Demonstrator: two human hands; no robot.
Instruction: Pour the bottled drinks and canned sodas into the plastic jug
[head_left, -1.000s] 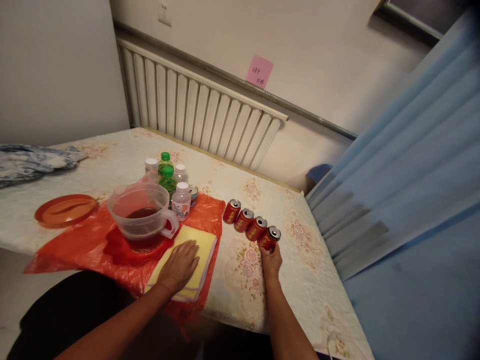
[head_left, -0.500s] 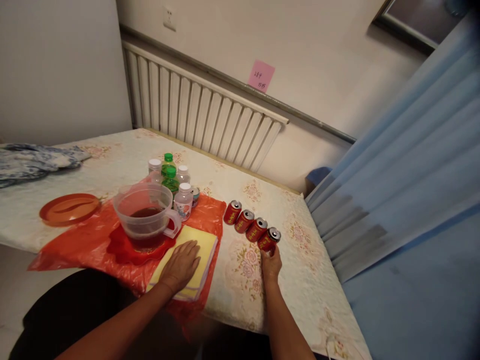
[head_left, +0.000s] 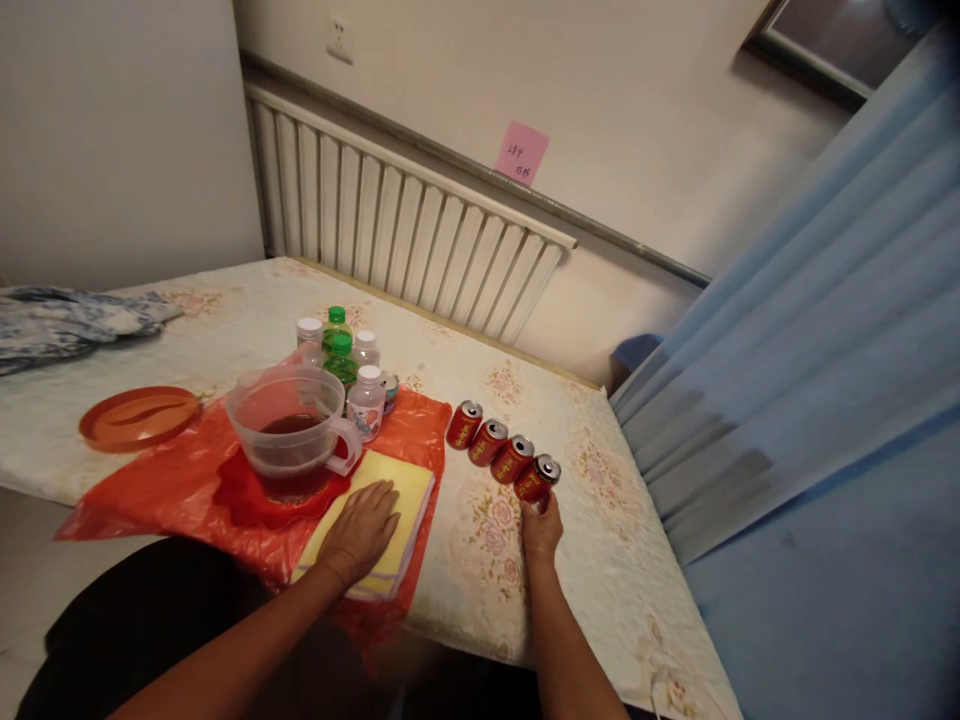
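Your right hand (head_left: 541, 530) was closed, thumb and fingers, about the lower near side of the end red drink can (head_left: 537, 479), the rightmost of the row. That can sat straight ahead of your fingertips, its long axis apparently upright, though the slanted view made any slight lean hard to judge. From it the other three red cans (head_left: 489, 441) ran away to the left and farther from you, each close beside the next. Your right hand was much the nearer to all four; your left hand (head_left: 361, 530) lay flat, fingers extended and gripping nothing, on the folded yellow cloth (head_left: 405, 490).

Under the cloth spread a red plastic sheet (head_left: 150, 505), and to its left the clear handled jug (head_left: 244, 425) of dark liquid stood in a red scalloped dish (head_left: 232, 500). White-capped bottles (head_left: 367, 405) and green-capped bottles (head_left: 342, 362) clustered behind.

Your right fingers' far ends were hidden by the can, and how firmly they pressed could not be told. A small tin (head_left: 390, 390) was half covered by a bottle, the cans' lettering was too small to read, and both forearms were cut off below.
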